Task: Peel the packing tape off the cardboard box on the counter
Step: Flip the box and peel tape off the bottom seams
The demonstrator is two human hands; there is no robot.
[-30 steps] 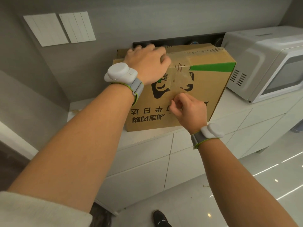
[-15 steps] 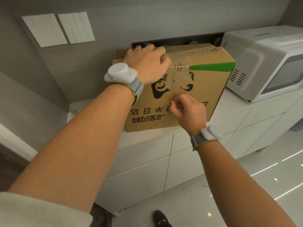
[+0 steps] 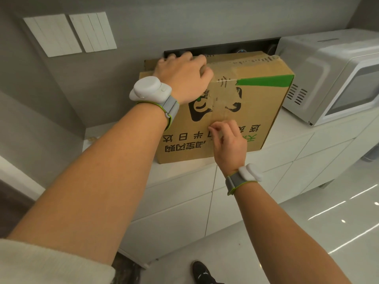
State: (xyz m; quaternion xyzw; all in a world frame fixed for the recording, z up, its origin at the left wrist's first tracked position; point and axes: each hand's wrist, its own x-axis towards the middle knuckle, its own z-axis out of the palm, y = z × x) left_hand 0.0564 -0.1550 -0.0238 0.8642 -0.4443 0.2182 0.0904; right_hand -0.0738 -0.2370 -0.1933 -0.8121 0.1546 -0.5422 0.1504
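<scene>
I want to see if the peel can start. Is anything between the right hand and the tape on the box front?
Nothing visible. The right hand is at the box front, fingertips at the tape strip's lower end. The left hand grips the box's top edge, off to the side.

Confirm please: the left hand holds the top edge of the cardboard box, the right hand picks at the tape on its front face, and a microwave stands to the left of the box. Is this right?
Not quite. The microwave stands to the right of the cardboard box, not the left, as the head view shows. The rest holds: the left hand holds the top edge and the right hand picks at the tape on the front face.
</scene>
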